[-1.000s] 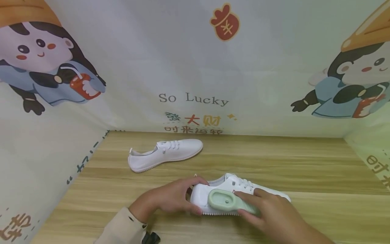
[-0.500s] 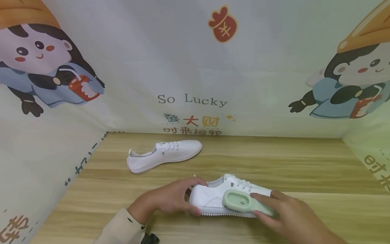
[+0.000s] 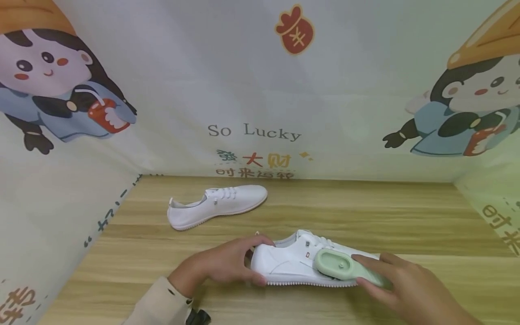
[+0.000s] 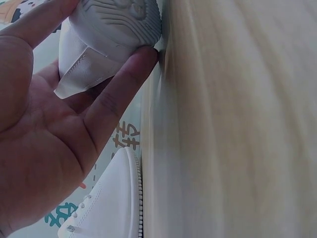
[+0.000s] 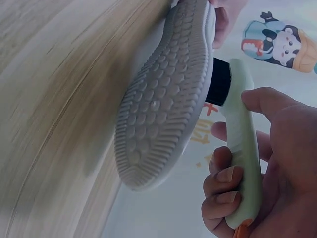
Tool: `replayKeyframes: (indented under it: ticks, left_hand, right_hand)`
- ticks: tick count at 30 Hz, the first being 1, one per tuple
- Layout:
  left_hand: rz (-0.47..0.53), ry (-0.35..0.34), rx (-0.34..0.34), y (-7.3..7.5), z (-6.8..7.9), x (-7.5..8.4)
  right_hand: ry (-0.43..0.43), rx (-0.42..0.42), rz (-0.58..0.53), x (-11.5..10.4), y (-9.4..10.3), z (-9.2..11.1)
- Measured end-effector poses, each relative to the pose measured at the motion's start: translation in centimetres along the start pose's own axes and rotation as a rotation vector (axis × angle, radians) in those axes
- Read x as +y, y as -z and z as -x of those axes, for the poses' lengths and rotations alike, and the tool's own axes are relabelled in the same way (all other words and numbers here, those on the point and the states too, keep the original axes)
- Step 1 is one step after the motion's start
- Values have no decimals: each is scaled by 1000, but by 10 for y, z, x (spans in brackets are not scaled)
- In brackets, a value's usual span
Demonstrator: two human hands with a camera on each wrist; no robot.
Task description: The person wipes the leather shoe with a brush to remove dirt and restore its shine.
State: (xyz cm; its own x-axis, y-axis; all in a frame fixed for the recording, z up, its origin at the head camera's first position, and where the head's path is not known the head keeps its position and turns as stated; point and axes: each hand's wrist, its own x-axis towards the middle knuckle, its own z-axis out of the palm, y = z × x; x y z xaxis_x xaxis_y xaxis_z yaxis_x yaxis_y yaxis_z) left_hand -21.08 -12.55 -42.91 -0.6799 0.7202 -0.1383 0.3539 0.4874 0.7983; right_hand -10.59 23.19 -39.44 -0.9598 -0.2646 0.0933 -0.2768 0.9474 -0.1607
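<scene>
A white lace-up shoe [image 3: 280,264] lies tipped with its side upward and its toe to the right. At its heel, my left hand [image 3: 229,262] grips with thumb and fingers on either side; the left wrist view shows the heel [image 4: 99,54] between them. My right hand [image 3: 410,284] holds a pale green brush [image 3: 337,264] by its handle, fingers wrapped round it. Dark bristles [image 5: 219,82] meet the shoe's side near the forefoot in the right wrist view. The patterned sole [image 5: 158,99] faces that camera.
A second white shoe [image 3: 219,205] stands upright farther back on the wood-grain table [image 3: 365,212]. A printed cloth [image 3: 203,67] with cartoon figures and lettering walls the back and sides. A black object [image 3: 198,317] is at my left sleeve [image 3: 158,302].
The brush in my right hand has slid right along the shoe's side, from near the heel toward the toe. My left hand keeps its hold on the heel.
</scene>
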Motion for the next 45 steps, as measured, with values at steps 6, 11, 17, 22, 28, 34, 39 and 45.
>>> replayKeyframes:
  ticks: [6,11,17,22,28,34,39,45]
  left_hand:
    - [9,-2,-6,-1,1,0]
    - [8,0,-7,0,0,2]
    - [4,2,-15,0,-1,5]
    - [6,4,-16,1,0,5]
    - [2,-16,-21,2,-1,3]
    - [5,-11,-27,2,-1,3]
    - [-2,5,-16,3,-1,4]
    - [-9,21,-9,2,1,2]
  right_hand:
    - [74,116,7,-11,-3,-3]
    - [126,195,24,-19,-7,-9]
    - [138,203,11,-33,-11,-18]
    - [147,179,-9,-47,-13,-28]
    - [175,183,-19,-62,-15,-35]
    - [168,173,-12,-65,-14,-36]
    - [131,152,-41,-57,-12,-33]
    - [93,163,-44,-40,-14,-23]
